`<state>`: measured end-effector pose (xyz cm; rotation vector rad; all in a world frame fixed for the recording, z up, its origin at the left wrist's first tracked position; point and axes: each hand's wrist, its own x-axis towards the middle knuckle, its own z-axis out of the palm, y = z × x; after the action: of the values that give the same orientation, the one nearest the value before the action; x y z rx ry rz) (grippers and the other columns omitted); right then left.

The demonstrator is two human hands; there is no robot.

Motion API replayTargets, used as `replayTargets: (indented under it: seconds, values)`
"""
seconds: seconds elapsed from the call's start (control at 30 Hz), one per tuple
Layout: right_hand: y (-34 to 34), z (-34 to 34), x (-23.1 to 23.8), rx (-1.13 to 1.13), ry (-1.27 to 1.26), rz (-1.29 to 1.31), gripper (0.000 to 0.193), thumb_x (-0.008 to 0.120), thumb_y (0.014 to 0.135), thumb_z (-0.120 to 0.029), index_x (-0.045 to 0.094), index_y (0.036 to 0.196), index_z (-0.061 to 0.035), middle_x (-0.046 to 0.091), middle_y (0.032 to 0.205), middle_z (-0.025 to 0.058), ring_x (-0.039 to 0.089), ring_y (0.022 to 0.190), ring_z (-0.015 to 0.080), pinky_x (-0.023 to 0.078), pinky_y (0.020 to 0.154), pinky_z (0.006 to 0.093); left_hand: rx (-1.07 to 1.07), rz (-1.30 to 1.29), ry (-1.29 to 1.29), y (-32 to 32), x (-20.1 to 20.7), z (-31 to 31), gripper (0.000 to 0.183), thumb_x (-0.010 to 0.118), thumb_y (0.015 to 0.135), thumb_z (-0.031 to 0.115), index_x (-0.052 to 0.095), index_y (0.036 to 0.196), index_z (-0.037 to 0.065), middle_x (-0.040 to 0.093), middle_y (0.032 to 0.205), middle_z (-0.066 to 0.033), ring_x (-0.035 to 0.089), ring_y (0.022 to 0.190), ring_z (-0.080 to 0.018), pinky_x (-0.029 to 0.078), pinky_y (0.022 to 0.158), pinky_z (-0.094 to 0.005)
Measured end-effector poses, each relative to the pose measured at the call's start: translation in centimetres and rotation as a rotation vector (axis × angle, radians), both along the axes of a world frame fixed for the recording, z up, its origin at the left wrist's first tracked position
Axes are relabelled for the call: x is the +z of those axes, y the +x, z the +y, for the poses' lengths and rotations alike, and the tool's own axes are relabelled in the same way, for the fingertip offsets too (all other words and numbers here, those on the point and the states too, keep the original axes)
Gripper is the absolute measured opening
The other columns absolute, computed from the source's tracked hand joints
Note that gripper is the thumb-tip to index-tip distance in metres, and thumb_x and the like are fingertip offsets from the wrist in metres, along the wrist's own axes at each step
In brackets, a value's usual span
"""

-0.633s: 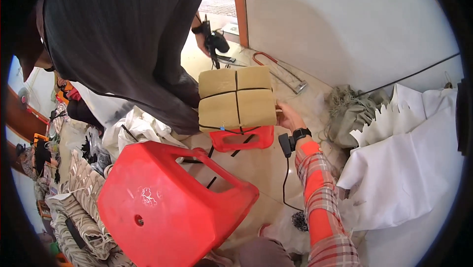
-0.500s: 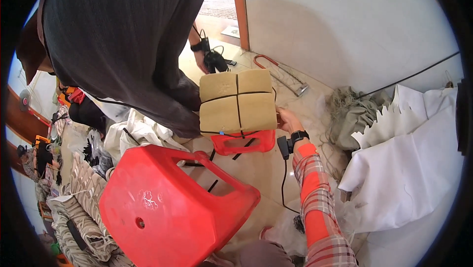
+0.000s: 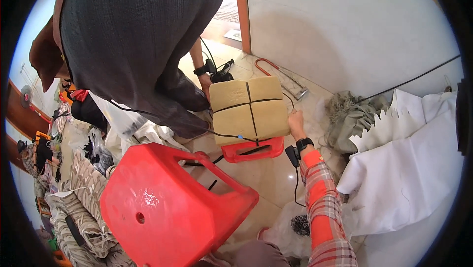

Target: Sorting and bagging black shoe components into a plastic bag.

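Note:
A tan, foam-like bundle (image 3: 231, 121), crossed by black cord, rests on a small red stool (image 3: 253, 154). At its right side, my right hand (image 3: 296, 125) is closed on a loop of the black cord (image 3: 291, 102) that stands out from the bundle. A black device is strapped to that wrist. My left hand is out of sight. Closer in, at the left, a larger red stool (image 3: 167, 203) stands tilted, its seat turned toward me. A co-worker's hand (image 3: 206, 83) reaches to the bundle's far left corner.
The co-worker in dark clothes (image 3: 133, 35) bends over at the upper left. A red-handled U-shaped tool (image 3: 281, 77) lies near the wall. White sheeting (image 3: 399, 173) and grey-green netting (image 3: 347, 121) fill the right. Striped rolls (image 3: 81, 213) lie at the left.
The bundle and its small stool have shifted right and slightly nearer. My right hand has moved right from the bundle's edge, drawing out the cord. The co-worker has leaned to the right.

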<state>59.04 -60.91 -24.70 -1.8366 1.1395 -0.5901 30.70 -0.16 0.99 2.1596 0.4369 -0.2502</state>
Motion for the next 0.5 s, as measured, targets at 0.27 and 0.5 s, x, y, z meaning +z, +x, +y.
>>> replayTargets:
  seconds: [0.27,0.5]
  values:
    - [-6.9,-5.3,-2.8,0.247,1.194,-0.694,0.022,0.054,0.084,-0.025,0.056,0.080,-0.0037,0.058,0.076,0.0062,0.056,0.072,0.0189,0.046,0.066,0.0316,-0.056,0.026,-0.119,0.7,-0.6,-0.6,0.051,0.044,0.093,0.031,0.031,0.131,0.001,0.043,0.123,-0.0167,0.041,0.111,-0.0279,0.035,0.094,-0.0379]
    - [-8.0,-0.9,2.9,0.259,1.017,-0.224,0.045,0.053,0.081,-0.053,0.055,0.099,-0.0122,0.057,0.087,0.0040,0.052,0.075,0.0165,0.045,0.072,0.0352,-0.038,-0.123,-0.115,2.8,3.2,-3.3,0.056,0.052,0.089,0.026,0.028,0.135,0.005,0.038,0.130,-0.0137,0.041,0.115,-0.0221,0.038,0.092,-0.0359]
